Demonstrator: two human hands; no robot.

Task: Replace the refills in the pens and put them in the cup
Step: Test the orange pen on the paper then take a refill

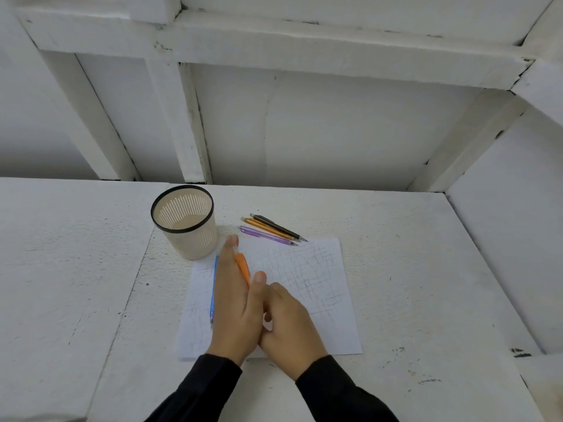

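My left hand holds an orange pen, fingers stretched toward the cup, the pen lying along my palm. My right hand presses against the left from the right, fingers curled around the pen's near end, which is hidden. A beige slotted cup with a black rim stands empty just beyond my left fingertips. A blue pen lies on the scribbled paper, partly hidden by my left hand. Purple, orange-brown and black pens lie side by side behind the paper.
The white painted table ends at a white wall with wooden beams behind. A raised white ledge borders the table on the right.
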